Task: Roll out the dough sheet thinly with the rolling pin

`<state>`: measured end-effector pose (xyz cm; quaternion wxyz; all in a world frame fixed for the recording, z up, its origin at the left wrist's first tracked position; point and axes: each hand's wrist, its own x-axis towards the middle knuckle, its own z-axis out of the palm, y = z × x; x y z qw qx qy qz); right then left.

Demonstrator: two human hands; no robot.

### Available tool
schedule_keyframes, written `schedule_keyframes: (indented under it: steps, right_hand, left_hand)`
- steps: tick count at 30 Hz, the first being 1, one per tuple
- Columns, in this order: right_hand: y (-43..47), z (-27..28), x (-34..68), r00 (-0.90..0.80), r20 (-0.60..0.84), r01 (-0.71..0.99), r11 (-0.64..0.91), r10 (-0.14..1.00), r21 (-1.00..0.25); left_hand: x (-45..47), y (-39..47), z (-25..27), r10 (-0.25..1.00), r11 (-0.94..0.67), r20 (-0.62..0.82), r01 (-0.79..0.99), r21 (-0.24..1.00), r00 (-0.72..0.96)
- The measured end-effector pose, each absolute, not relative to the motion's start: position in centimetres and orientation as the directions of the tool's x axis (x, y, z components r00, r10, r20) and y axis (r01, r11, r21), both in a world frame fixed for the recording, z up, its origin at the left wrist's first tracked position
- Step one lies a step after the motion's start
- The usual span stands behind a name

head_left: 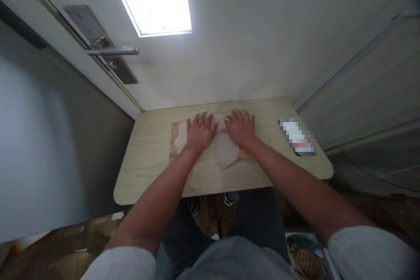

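A thin pale pinkish sheet [225, 151], perhaps paper or cloth, lies on the table with an uneven outline and a slit or crease near its front edge. Under it a light brown piece [173, 131] shows at the left and right sides. My left hand [201, 131] presses flat on the sheet's left part, its fingers spread. Resting on the far right part is my right hand [241, 126], also with fingers apart. Between my two thumbs the sheet looks slightly ridged. Neither hand grips anything; what lies beneath the palms is hidden.
The small wooden table [147, 153] stands against a white door with a metal handle [113, 51] and a bright window pane [157, 0]. A blurred-out phone-like object [297, 135] lies at the table's right. A grey panel [49, 140] borders the left.
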<state>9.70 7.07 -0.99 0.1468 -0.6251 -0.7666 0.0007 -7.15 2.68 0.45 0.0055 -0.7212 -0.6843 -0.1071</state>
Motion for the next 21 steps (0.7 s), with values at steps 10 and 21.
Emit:
schedule_keyframes:
  steps: [10,21]
  right_hand:
    - [1.6,-1.4,11.0,-0.146,0.205,0.961,0.187,0.968,-0.202]
    - [4.3,-1.0,10.1,-0.143,0.193,0.963,0.182,0.971,-0.201]
  left_hand:
    - [-6.1,-2.5,0.1,0.977,-0.109,0.195,0.986,0.129,0.083]
    - [-6.6,0.1,0.3,0.98,-0.099,0.186,0.987,0.124,0.075]
